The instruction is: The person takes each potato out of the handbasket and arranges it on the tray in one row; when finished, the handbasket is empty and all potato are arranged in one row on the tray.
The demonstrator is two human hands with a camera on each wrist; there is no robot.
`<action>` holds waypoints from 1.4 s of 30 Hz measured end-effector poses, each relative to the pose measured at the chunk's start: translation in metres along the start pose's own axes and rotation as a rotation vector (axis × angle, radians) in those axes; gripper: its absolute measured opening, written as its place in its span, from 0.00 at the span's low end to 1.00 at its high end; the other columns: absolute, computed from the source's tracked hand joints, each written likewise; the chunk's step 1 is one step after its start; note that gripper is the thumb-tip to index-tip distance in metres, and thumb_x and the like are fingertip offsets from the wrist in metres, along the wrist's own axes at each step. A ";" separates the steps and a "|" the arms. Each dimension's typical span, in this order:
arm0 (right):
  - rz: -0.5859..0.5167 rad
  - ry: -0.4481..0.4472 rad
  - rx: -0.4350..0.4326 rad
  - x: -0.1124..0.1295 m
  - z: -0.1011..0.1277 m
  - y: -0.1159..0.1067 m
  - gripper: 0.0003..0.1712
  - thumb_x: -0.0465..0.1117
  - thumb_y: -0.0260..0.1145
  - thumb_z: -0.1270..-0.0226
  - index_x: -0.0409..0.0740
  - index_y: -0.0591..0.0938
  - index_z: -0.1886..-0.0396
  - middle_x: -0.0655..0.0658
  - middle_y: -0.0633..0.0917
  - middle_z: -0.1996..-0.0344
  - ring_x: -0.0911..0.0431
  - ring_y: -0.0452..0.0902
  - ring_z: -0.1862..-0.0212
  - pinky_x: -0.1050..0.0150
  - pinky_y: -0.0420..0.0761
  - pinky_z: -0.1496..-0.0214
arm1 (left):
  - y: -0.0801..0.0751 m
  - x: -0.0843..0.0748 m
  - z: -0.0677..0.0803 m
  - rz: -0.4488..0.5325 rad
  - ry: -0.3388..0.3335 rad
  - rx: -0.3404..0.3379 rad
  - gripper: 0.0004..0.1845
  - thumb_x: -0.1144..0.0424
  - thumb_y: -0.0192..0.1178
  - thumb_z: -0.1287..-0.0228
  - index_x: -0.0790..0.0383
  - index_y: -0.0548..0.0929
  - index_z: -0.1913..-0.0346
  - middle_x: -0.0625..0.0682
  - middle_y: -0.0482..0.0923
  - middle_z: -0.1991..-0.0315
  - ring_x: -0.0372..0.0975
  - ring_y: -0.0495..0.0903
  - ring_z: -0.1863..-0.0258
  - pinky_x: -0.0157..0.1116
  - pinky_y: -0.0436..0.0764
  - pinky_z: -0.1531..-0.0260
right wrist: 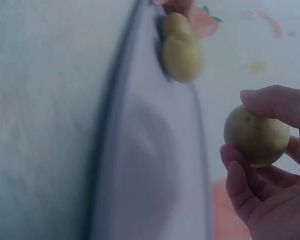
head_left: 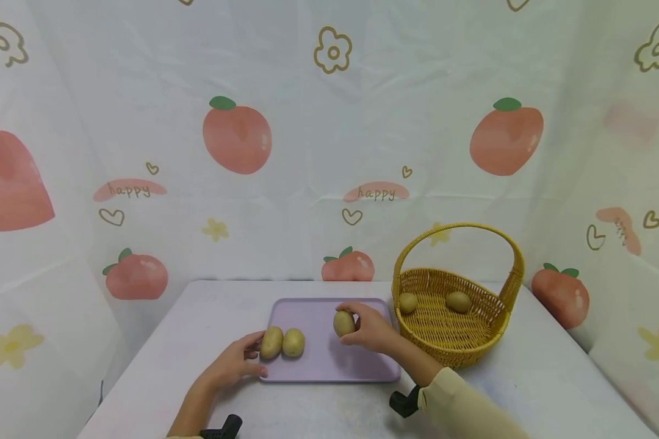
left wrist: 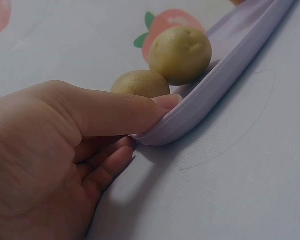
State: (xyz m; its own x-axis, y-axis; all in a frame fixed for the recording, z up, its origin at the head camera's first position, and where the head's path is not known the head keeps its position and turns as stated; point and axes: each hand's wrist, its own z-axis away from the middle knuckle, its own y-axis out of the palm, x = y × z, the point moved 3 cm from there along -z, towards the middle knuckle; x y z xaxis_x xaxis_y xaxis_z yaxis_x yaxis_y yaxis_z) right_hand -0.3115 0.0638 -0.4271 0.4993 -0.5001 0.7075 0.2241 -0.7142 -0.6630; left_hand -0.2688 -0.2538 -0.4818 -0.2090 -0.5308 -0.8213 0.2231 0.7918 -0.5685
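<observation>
My right hand (head_left: 374, 330) grips a potato (head_left: 343, 324) between thumb and fingers, above the right half of a lilac tray (head_left: 321, 367). The right wrist view shows this potato apart from the tray's surface. At the tray's left end, my left hand (head_left: 232, 364) pinches the rim, the thumb on top in the left wrist view and the fingers partly hidden at the edge. Two more potatoes lie side by side on the tray near that hand: one at the left edge (head_left: 271, 342), the other (head_left: 293, 343) just right of it.
Right of the tray stands a yellow woven basket (head_left: 456, 356) with a tall arched handle. Inside it are two potatoes, one at the left wall (head_left: 408, 302) and one toward the back (head_left: 459, 302). A printed curtain (head_left: 307, 231) hangs behind the white table (head_left: 560, 372).
</observation>
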 end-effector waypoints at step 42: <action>0.083 0.092 0.068 0.009 -0.015 0.065 0.37 0.43 0.81 0.55 0.41 0.79 0.43 0.51 0.79 0.61 0.57 0.74 0.59 0.62 0.76 0.57 | -0.001 -0.004 -0.001 -0.018 0.028 0.010 0.47 0.64 0.75 0.54 0.78 0.63 0.32 0.71 0.71 0.41 0.58 0.76 0.48 0.55 0.74 0.45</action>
State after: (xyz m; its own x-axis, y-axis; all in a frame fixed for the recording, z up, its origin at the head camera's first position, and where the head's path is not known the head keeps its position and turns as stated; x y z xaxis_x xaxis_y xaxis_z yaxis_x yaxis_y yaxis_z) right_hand -0.3052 0.0057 -0.4599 0.4406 -0.6013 0.6666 0.2432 -0.6349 -0.7334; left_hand -0.2688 -0.2526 -0.4781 -0.2396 -0.5357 -0.8097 0.2288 0.7793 -0.5834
